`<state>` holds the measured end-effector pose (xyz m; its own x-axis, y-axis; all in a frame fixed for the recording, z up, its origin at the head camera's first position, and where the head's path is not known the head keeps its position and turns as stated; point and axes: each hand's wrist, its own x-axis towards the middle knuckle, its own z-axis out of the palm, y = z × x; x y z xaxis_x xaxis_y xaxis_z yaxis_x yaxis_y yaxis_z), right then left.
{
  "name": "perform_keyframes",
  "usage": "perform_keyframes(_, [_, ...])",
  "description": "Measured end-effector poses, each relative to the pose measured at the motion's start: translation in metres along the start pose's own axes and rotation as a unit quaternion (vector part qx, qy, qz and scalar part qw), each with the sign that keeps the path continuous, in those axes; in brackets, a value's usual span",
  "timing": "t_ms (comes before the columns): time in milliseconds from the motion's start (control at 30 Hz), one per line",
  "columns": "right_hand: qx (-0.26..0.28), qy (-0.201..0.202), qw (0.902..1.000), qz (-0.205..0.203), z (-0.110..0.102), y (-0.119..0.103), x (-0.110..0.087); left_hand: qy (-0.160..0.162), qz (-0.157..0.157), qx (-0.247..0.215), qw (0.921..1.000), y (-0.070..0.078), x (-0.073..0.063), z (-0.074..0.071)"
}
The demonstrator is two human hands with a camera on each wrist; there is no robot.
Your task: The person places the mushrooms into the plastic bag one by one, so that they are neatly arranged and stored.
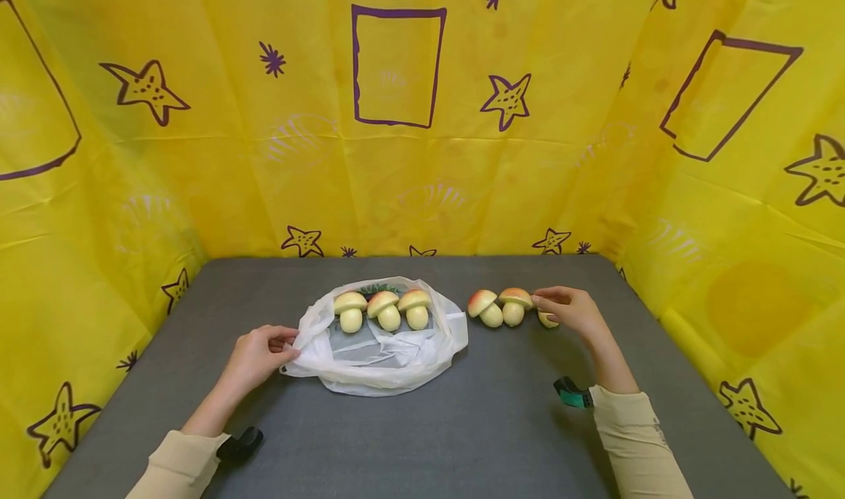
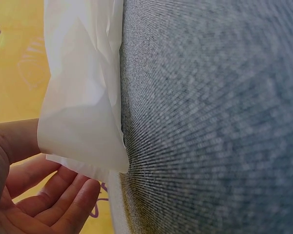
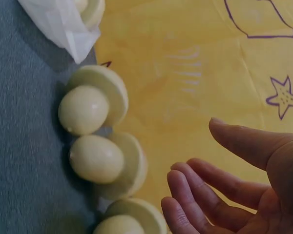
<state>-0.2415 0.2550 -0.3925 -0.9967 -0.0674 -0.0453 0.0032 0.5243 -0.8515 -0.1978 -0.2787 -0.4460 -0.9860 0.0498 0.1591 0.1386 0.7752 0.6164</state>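
A white plastic bag lies spread with its mouth facing up, and three toy mushrooms with reddish-yellow caps, one of them the middle mushroom, sit inside. My left hand pinches the bag's left rim; in the left wrist view the thumb goes behind the white plastic. Right of the bag, a tilted mushroom and a second mushroom stand side by side. Above a third mushroom, partly hidden, hovers my right hand. Its fingers are apart and hold nothing in the right wrist view.
Everything stands on a dark grey tabletop. Yellow cloth with purple star drawings encloses the back and both sides. Dark straps with devices, such as the right one, sit at both wrists.
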Motion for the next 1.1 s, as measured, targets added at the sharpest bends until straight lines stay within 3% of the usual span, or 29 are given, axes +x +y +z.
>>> perform_keyframes(500, [-0.030, 0.008, 0.9990, 0.033, -0.022, 0.025, 0.003, 0.002, 0.001, 0.004, 1.0000, -0.001, 0.000, -0.001])
perform_keyframes(700, [-0.038, 0.004, 0.9971, 0.066, -0.023, 0.036, 0.005, 0.003, 0.000, 0.005, 1.0000, 0.001, -0.001, 0.000])
perform_keyframes(1100, [-0.016, -0.004, 0.9963, 0.085, -0.023, 0.052, 0.012, 0.003, 0.001, 0.003, 1.0000, 0.002, 0.000, -0.001])
